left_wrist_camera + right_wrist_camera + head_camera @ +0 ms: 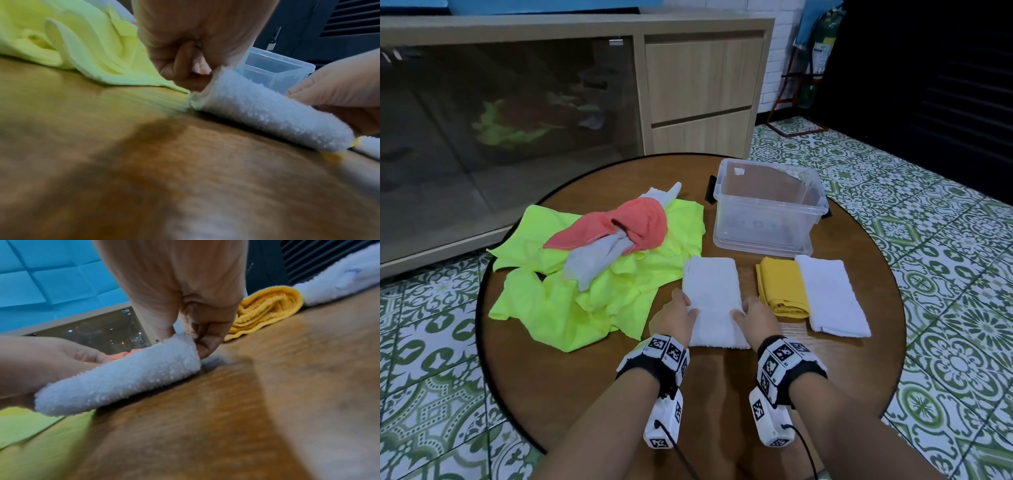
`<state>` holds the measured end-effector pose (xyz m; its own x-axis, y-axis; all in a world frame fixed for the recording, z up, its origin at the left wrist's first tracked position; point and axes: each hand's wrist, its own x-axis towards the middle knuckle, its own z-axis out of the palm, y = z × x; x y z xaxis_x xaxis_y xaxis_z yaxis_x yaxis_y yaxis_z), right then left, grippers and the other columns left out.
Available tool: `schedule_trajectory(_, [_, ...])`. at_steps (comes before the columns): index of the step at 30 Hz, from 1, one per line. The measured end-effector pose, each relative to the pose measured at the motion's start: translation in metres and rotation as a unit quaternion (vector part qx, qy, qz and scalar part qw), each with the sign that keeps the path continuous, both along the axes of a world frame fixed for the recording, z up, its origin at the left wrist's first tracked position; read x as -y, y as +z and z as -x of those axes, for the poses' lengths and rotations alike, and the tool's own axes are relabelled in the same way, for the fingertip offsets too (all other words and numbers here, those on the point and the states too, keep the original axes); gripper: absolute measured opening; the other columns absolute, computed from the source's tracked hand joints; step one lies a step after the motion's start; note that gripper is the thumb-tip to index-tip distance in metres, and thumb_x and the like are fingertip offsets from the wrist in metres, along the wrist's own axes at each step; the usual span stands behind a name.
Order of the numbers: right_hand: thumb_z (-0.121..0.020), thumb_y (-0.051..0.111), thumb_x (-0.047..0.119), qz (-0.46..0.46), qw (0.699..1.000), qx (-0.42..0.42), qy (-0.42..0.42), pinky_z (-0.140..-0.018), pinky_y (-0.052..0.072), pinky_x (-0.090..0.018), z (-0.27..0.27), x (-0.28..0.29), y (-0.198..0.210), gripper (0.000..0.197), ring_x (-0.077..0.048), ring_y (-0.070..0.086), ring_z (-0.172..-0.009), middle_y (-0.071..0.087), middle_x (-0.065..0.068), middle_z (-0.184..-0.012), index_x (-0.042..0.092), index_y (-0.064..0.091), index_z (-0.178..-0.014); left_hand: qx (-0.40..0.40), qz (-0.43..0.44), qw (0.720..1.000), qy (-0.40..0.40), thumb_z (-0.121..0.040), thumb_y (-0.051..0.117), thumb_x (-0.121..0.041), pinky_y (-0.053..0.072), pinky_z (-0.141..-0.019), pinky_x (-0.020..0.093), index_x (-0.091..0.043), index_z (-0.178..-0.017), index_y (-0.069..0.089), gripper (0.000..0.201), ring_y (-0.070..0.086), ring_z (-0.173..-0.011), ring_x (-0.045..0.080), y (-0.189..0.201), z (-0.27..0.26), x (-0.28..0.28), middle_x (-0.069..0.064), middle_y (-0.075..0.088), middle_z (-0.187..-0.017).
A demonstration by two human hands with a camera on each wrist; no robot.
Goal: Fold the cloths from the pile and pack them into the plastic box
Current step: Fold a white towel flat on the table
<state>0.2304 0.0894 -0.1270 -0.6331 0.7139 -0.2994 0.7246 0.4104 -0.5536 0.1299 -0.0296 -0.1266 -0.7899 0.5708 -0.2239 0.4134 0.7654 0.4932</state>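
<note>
The white towel (714,301) lies folded on the tabletop (592,383) before the plastic box (767,209); its near edges are pinched by the left hand (677,313) and the right hand (756,317); if one grip slips, the fold may open.

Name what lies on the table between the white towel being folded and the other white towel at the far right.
A folded yellow cloth lies between the white towel in hand and the other white towel, touching the latter. The head view shows it.
</note>
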Motion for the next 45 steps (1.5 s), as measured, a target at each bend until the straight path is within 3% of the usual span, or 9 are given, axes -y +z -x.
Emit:
schedule_trajectory(6, [-0.092,0.051,0.015,-0.124,0.990,-0.037,0.058,-0.094,0.039,-0.032,0.000,0.002,0.003,0.036,-0.025,0.048,-0.118,0.048,-0.011,-0.130,0.010,0.042,-0.126,-0.148,0.037,0.986,-0.068,-0.092,0.053,-0.030,0.036,-0.095,0.030,-0.022,-0.133,0.034,0.047,0.039,-0.125,0.020,-0.003,-0.005,-0.002,0.002,0.036,-0.137])
schedule_trajectory(10, [-0.098,0.032,0.006,-0.206,0.937,0.083,0.270,-0.117,0.006,-0.033,0.000,0.011,0.004,0.059,-0.025,0.001,-0.147,-0.001,-0.009,-0.159,0.008,0.004,-0.150,-0.219,0.034,0.951,-0.215,-0.098,0.039,-0.029,0.016,-0.111,0.028,-0.023,-0.144,0.028,0.047,0.011,-0.144,0.013,-0.005,-0.008,0.001,-0.005,0.022,-0.154])
schedule_trajectory(19, [-0.082,0.025,0.075,-0.123,0.904,0.228,0.340,-0.118,-0.002,-0.042,-0.031,-0.006,-0.006,0.099,-0.020,-0.012,-0.146,-0.019,-0.001,-0.157,0.014,-0.016,-0.149,-0.102,0.202,0.913,-0.339,-0.088,0.040,-0.063,-0.006,-0.116,0.049,-0.017,-0.149,-0.013,0.093,-0.017,-0.145,0.022,-0.023,0.000,0.023,0.000,-0.021,-0.156])
schedule_trajectory(22, [-0.086,0.044,0.065,-0.201,0.895,0.188,0.352,-0.118,-0.001,-0.040,-0.032,-0.006,-0.001,0.098,-0.023,-0.006,-0.147,-0.012,-0.003,-0.158,0.012,-0.006,-0.151,-0.139,0.172,0.913,-0.343,-0.084,0.042,-0.054,-0.002,-0.118,0.045,-0.017,-0.151,0.002,0.086,-0.008,-0.146,0.023,-0.014,0.006,0.024,0.003,-0.011,-0.158])
schedule_trajectory(26, [-0.070,0.068,0.042,-0.313,0.869,0.027,0.382,-0.097,0.043,-0.033,-0.040,0.000,-0.006,0.058,-0.028,0.054,-0.116,0.053,-0.009,-0.127,0.015,0.054,-0.120,-0.207,0.038,0.913,-0.349,-0.055,0.037,-0.037,0.054,-0.086,0.036,-0.022,-0.116,0.048,0.064,0.063,-0.102,0.023,-0.021,0.016,0.042,0.005,0.062,-0.114])
schedule_trajectory(31, [-0.087,0.049,0.024,-0.250,0.909,0.009,0.332,-0.090,0.034,-0.029,-0.040,0.008,-0.010,0.045,-0.024,0.045,-0.118,0.043,-0.004,-0.133,0.013,0.044,-0.130,-0.227,-0.023,0.920,-0.319,-0.061,0.033,-0.032,0.053,-0.073,0.020,-0.023,-0.097,0.065,0.049,0.067,-0.083,0.015,-0.022,0.014,0.038,-0.006,0.067,-0.095])
schedule_trajectory(37, [-0.088,0.056,0.041,-0.213,0.935,0.027,0.283,-0.094,0.033,-0.031,-0.037,0.005,-0.001,0.047,-0.021,0.042,-0.119,0.046,-0.001,-0.128,0.018,0.046,-0.128,-0.092,-0.050,0.978,-0.183,-0.092,0.043,-0.032,0.035,-0.071,0.030,-0.018,-0.123,0.049,0.034,0.061,-0.092,0.030,0.006,0.012,0.032,0.005,0.058,-0.080])
schedule_trajectory(41, [-0.086,0.061,0.026,0.013,0.986,-0.104,0.126,-0.089,0.046,-0.041,-0.025,-0.005,0.008,0.032,-0.029,0.056,-0.102,0.062,-0.012,-0.106,0.004,0.061,-0.108,0.064,-0.142,0.985,-0.074,-0.095,0.048,-0.028,0.047,-0.083,0.035,-0.016,-0.126,0.044,0.033,0.060,-0.099,0.030,0.000,0.016,0.028,0.013,0.064,-0.108])
schedule_trajectory(45, [-0.089,0.059,0.018,0.126,0.975,-0.182,0.029,-0.094,0.048,-0.042,-0.006,-0.007,0.012,0.030,-0.023,0.061,-0.104,0.065,-0.007,-0.113,0.009,0.060,-0.118,0.149,-0.273,0.950,0.034,-0.095,0.050,-0.024,0.047,-0.087,0.038,-0.014,-0.127,0.035,0.037,0.059,-0.103,0.030,-0.005,0.013,0.014,0.016,0.059,-0.117])
